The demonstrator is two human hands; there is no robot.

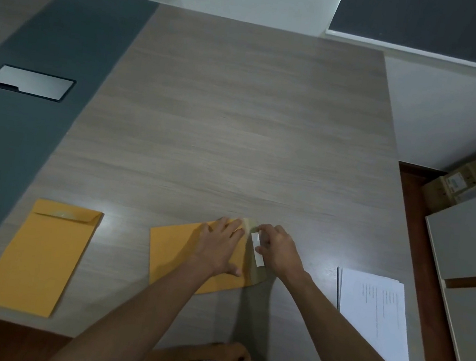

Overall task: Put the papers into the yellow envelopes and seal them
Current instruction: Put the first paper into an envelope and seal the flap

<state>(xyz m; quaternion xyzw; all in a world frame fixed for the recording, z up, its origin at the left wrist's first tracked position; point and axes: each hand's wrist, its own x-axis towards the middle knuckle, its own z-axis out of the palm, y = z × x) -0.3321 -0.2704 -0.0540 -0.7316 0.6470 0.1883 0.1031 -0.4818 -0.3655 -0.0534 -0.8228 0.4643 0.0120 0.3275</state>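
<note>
Yellow envelope lies near the table's front edge; your left hand presses it flat with spread fingers, while your right hand pinches the white strip at its flap. Papers sit by the right edge.

A wooden table carries a dark grey strip running down its side, far to the left of the grip, with a metal cover plate set flush in it. Well off to the right, cardboard boxes sit on the floor beside pale cabinet panels
</note>
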